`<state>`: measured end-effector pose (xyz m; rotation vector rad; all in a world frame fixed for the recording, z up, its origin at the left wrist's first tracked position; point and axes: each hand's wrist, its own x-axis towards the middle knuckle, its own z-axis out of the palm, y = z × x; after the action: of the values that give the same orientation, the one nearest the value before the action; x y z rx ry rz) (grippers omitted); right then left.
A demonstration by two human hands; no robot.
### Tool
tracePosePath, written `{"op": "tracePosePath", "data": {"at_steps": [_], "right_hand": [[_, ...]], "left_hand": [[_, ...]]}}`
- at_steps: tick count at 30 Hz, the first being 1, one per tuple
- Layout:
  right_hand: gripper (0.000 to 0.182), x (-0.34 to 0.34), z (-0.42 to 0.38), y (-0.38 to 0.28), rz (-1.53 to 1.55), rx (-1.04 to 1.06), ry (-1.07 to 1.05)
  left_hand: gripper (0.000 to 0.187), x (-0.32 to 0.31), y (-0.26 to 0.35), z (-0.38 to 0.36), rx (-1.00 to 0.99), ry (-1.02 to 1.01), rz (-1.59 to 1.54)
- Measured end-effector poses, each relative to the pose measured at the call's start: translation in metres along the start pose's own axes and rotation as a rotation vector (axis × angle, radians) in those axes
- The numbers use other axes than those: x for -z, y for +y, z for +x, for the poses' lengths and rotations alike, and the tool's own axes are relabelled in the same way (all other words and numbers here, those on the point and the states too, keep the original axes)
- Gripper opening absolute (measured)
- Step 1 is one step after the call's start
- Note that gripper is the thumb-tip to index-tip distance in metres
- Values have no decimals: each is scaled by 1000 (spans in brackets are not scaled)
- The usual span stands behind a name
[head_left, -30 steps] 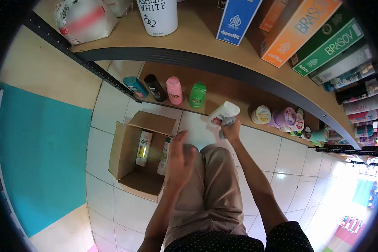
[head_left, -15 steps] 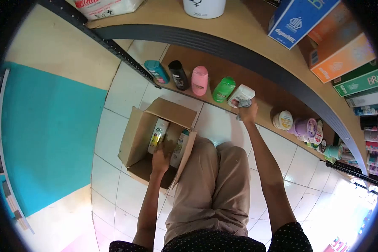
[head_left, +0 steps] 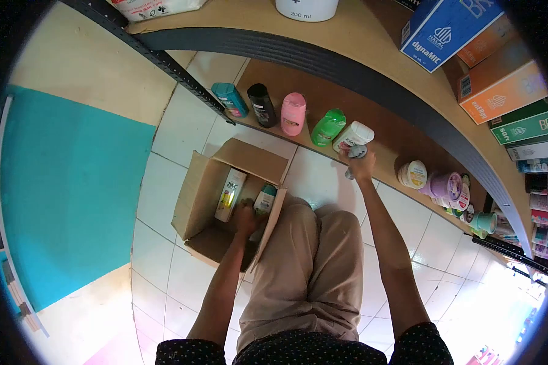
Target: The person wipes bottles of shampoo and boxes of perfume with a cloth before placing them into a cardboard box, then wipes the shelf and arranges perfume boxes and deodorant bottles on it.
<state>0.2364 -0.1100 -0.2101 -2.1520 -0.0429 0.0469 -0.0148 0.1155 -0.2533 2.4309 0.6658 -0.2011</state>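
Observation:
Inside the open cardboard box [head_left: 195, 194], my left hand [head_left: 248, 219] is closed around the lower part of a white bottle with a green cap [head_left: 263, 199]; the fingers are partly hidden. Beside it in the box lies a white ZINC bottle [head_left: 230, 194] with a yellow-green label. My right hand [head_left: 362, 165] grips a crumpled grey cloth [head_left: 357, 152] at the shelf edge, against the base of a white ZINC bottle [head_left: 354, 136]. To the left of that bottle stand a green bottle [head_left: 329, 128], a pink bottle [head_left: 293, 114], a black bottle [head_left: 262, 105] and a teal bottle [head_left: 229, 100].
The low brown shelf [head_left: 383, 157] also carries tubs, including a white tub with a yellow label [head_left: 413, 174] and a purple tub [head_left: 446, 185]. Overhead, an upper shelf [head_left: 347, 36] with a dark metal edge holds cartons, among them a blue box [head_left: 447, 36]. White tiles cover the floor.
My left hand has shifted right within the box, from beside the ZINC bottle to the green-capped bottle, covering its lower part. My right hand stays at the shelf bottle with the cloth.

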Motion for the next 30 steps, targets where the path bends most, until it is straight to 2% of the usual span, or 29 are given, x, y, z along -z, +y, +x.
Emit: {"op": "tracePosePath", "data": {"at_steps": [2, 3, 5, 7, 8, 10, 12, 14, 15, 17, 19, 23, 25, 30], "right_hand": [[47, 2, -4, 3, 11, 11, -12], [47, 2, -6, 4, 28, 21, -24], [47, 4, -11, 7, 42, 55, 31], [47, 8, -19, 14, 61, 93, 83], [45, 12, -26, 19, 180, 47, 123], [44, 23, -48, 16, 298, 1, 161], [48, 38, -79, 2, 636, -474, 53], [48, 39, -101, 7, 591, -397, 39], [47, 40, -107, 9, 542, -320, 25], [47, 45, -96, -4, 433, -286, 44], [48, 40, -65, -6, 34, 186, 196], [50, 21, -21, -27, 62, 246, 256], [48, 16, -14, -35, 61, -24, 40], [46, 5, 0, 0, 47, -13, 40]], "left_hand": [[54, -16, -20, 7, 79, -127, 47], [54, -16, -21, 8, 79, -127, 48], [56, -15, -23, 7, -54, -67, -72], [58, -20, -32, 2, -35, -3, -129], [60, -22, -38, 0, -20, 57, -189], [58, -7, -36, 0, 38, 25, -281], [56, 16, -21, -6, 92, -14, -373], [46, 50, 10, -13, 83, 53, -619], [46, 57, 18, -15, 69, 42, -624], [38, 68, 29, -25, 66, 180, -745], [37, 93, 59, -34, 18, 202, -769], [36, 102, 78, -45, -40, 294, -926], [36, 112, 94, -48, -36, 315, -918], [35, 122, 105, -52, -25, 297, -891]]}}
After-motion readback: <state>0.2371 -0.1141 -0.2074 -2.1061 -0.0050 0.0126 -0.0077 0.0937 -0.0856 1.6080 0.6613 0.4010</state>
